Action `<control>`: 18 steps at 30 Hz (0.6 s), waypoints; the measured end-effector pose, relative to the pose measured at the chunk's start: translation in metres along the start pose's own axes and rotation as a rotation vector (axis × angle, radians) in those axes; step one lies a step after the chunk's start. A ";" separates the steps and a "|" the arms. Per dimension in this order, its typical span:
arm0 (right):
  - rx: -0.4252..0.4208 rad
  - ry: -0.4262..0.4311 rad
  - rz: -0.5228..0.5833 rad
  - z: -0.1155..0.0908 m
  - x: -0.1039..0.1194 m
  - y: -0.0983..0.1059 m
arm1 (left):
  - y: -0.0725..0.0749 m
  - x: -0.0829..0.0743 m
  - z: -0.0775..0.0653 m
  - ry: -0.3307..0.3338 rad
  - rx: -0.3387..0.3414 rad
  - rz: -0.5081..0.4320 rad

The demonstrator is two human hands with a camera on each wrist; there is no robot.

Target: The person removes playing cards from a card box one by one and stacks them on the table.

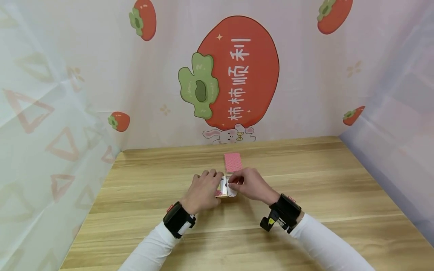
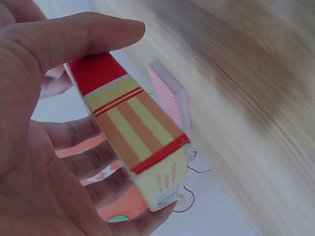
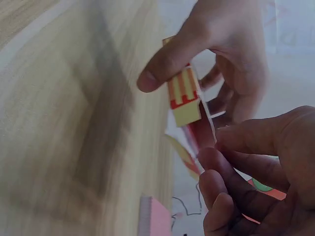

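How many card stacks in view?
1: the pink-backed stack, on the table beyond the handheld card box. Any cards inside the box may be hidden.

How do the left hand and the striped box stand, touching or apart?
Touching. The left wrist view shows the left hand gripping the striped box, with the thumb lying across its red end.

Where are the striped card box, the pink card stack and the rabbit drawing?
Card box (image 2: 139, 127): left wrist view, on its striped side.
Card stack (image 1: 233, 162): head view, on its patterned top.
Rabbit drawing (image 1: 229, 136): head view, on its head.
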State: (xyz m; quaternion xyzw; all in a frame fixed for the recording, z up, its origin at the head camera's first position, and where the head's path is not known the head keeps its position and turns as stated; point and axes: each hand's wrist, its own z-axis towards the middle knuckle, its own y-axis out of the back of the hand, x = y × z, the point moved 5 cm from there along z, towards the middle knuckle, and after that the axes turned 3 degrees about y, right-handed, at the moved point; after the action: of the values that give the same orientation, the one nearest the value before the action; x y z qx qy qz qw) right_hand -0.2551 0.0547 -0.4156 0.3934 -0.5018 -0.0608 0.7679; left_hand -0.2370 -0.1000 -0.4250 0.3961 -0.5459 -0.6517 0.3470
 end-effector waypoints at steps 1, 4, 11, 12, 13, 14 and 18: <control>0.006 -0.006 0.005 0.000 -0.001 -0.002 | 0.001 -0.001 0.000 -0.003 -0.005 0.002; 0.015 -0.019 0.023 0.000 -0.005 -0.004 | 0.002 -0.002 0.000 -0.007 -0.014 0.004; 0.025 -0.030 0.047 0.001 -0.009 -0.006 | 0.003 -0.004 0.001 -0.016 -0.021 0.007; 0.027 -0.035 0.049 0.001 -0.009 -0.006 | 0.003 -0.004 0.001 -0.018 -0.023 0.007; 0.027 -0.042 0.053 0.002 -0.010 -0.006 | 0.003 -0.005 0.001 -0.019 -0.024 0.008; 0.026 -0.047 0.056 0.002 -0.010 -0.006 | 0.003 -0.005 0.001 -0.019 -0.027 0.007; 0.015 -0.087 0.070 0.003 -0.013 -0.008 | 0.003 -0.006 -0.001 -0.016 -0.023 0.006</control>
State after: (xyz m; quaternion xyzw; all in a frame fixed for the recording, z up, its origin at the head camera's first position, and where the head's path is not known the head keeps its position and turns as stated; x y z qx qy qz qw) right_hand -0.2613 0.0542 -0.4304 0.3783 -0.5485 -0.0472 0.7442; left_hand -0.2338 -0.0955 -0.4212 0.3852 -0.5424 -0.6599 0.3492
